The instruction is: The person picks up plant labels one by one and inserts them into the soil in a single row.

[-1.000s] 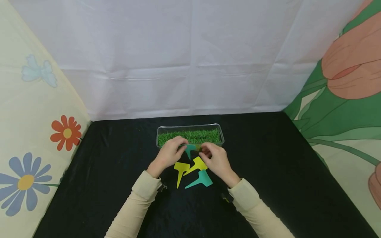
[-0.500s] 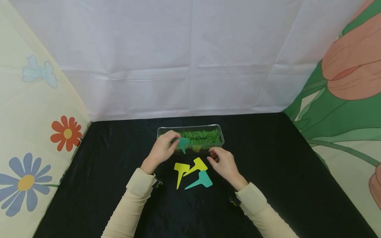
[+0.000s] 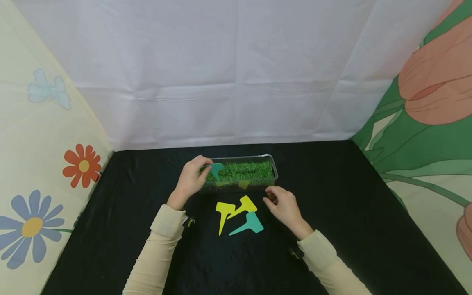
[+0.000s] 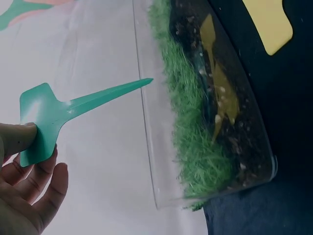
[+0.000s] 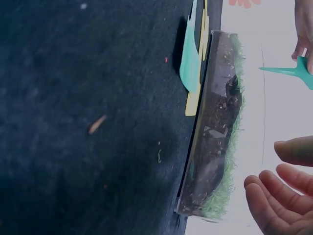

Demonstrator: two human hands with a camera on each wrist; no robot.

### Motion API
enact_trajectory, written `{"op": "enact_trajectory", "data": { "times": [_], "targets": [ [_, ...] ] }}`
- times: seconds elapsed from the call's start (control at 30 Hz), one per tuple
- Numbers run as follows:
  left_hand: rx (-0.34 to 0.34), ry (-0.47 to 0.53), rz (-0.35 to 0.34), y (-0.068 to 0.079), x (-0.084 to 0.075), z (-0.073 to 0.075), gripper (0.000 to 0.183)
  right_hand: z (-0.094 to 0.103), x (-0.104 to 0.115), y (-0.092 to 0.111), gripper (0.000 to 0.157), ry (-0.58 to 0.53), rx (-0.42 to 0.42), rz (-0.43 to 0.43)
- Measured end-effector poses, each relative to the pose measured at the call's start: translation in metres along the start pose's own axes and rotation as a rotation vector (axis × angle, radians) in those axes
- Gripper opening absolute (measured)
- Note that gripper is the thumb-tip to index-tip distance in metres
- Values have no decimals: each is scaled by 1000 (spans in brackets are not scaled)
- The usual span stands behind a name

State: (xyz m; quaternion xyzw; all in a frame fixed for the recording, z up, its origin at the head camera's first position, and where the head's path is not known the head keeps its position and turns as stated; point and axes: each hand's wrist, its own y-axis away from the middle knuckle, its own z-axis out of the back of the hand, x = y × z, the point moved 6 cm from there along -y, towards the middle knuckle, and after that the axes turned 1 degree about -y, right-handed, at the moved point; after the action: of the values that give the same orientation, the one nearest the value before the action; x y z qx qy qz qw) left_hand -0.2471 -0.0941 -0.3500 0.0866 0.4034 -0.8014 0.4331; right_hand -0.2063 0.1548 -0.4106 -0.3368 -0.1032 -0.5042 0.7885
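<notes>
My left hand (image 3: 189,177) pinches a teal T-shaped plant label (image 4: 41,125) by its broad head, over the left end of a clear planter box. In the left wrist view the label's pointed stem reaches toward the box, its tip overlapping the clear wall. Green grass (image 3: 248,169) grows in dark soil inside the box (image 3: 273,164). My right hand (image 3: 285,207) hovers at the box's front right with loosely curled fingers, holding nothing. Between the hands lie two yellow plant labels (image 3: 223,208) and another teal label (image 3: 253,222), whose head overlaps one yellow label.
A black cloth (image 3: 332,196) covers the table. A white sheet (image 3: 236,73) hangs behind it, with flower-printed panels on the left (image 3: 37,135) and right (image 3: 435,164). Small crumbs (image 5: 97,125) dot the cloth in the right wrist view.
My left hand has carried the teal label left and up, from the front of the box to over its left end. My right hand has drawn back to the right; the lying labels stay put.
</notes>
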Motion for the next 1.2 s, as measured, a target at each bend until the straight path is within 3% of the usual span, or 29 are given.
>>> {"op": "enact_trajectory", "data": {
  "times": [0.53, 0.83, 1.0, 1.2],
  "targets": [
    [22, 48, 21, -13, 8, 8, 8, 4, -9, 5, 19, 9, -15, 2],
    [70, -58, 60, -18, 14, 12, 10, 6, -11, 6, 19, 26, -2, -15],
    [105, -127, 94, -16, 23, 9, 10, 6, -14, 7, 19, 24, -2, -15],
    [109, -144, 110, -13, 33, 2, 10, 7, -16, 8, 19, 18, -4, -17]
  ]
}}
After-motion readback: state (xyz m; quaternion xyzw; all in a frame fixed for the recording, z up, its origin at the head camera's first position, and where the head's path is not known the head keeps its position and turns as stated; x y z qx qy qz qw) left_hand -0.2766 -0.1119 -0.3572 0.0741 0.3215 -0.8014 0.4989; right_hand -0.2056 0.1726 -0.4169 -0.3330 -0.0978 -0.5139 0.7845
